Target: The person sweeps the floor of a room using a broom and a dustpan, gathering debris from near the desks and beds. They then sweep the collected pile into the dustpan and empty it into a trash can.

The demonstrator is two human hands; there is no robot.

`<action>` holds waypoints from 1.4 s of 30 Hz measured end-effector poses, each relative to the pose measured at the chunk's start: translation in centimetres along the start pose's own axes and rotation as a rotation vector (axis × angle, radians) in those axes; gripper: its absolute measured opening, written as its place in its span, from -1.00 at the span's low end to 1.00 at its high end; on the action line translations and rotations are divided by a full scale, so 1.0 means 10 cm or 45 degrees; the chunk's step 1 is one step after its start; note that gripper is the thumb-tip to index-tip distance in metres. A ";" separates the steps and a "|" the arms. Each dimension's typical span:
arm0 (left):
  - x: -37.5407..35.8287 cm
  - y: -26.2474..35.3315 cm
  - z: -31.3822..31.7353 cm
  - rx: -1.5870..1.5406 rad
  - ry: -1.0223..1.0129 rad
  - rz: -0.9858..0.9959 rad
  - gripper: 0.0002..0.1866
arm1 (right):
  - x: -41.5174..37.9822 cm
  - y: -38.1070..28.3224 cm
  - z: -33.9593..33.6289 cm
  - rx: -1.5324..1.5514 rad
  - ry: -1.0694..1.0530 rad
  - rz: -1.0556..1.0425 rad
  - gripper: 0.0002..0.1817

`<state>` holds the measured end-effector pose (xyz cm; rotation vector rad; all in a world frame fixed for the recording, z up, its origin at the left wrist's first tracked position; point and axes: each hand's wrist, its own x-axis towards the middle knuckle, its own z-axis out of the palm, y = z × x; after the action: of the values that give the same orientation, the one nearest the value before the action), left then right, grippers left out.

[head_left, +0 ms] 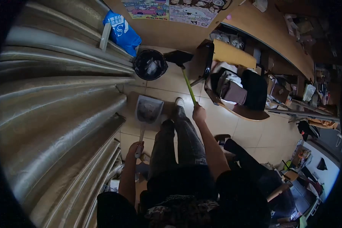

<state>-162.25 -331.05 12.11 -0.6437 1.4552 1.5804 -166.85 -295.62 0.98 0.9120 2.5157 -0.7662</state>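
Note:
My left hand [136, 148] is closed round the handle of a grey dustpan [149, 109], which holds some dark debris and is beside the curtain. My right hand [199, 113] grips the yellow-green stick of a broom [189, 86]. The broom's dark head [178, 57] is just right of a black-lined trash bin [150, 65] with pale rubbish inside. Both tools are in front of my legs, over the tiled floor.
Shiny curtains [60, 91] hang along the left. A blue bag [121, 32] is behind the bin. On the right, a chair [235, 55] bears piled clothes [233, 87], beside a desk [269, 28]. Another person's dark-clothed leg [245, 154] extends at lower right.

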 end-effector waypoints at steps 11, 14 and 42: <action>0.44 0.46 0.21 -0.386 0.337 -0.566 -0.77 | -0.16 0.47 -0.23 -0.329 -0.507 -0.417 -0.76; 0.60 0.40 0.18 -0.431 0.435 -0.467 -0.79 | -0.20 -0.01 -0.64 0.342 -0.231 0.138 -0.82; 1.38 0.42 -0.76 -0.773 -0.293 -0.891 -0.77 | -0.22 -0.24 -0.47 0.213 -0.042 0.054 -0.80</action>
<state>-173.97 -334.69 1.41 -1.1249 0.4626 1.4365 -167.53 -295.38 6.65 0.9952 2.4236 -0.9813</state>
